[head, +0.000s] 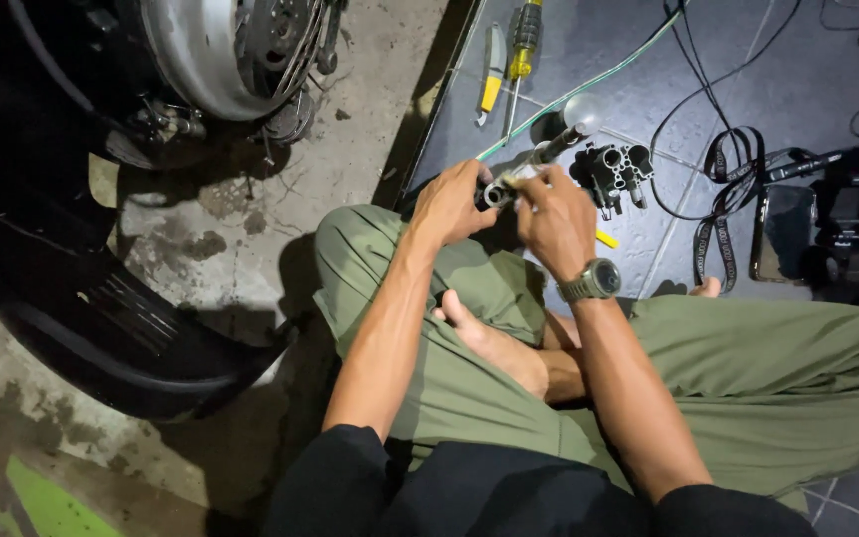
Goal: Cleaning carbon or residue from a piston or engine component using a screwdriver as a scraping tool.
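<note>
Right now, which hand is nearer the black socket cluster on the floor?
Right. The right hand sits just left of the socket cluster; the left hand is farther left, beyond the right.

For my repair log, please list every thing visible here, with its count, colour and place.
small round metal part: one, silvery, held between both hands
cluster of black sockets: one, black, on dark tiles
screwdriver with yellow handle: one, top centre
black strap: one, right on tiles
dark phone: one, right
silver wheel: one, top left
wristwatch: one, grey, right wrist
left hand: gripping the part
right hand: gripping the part
</note>
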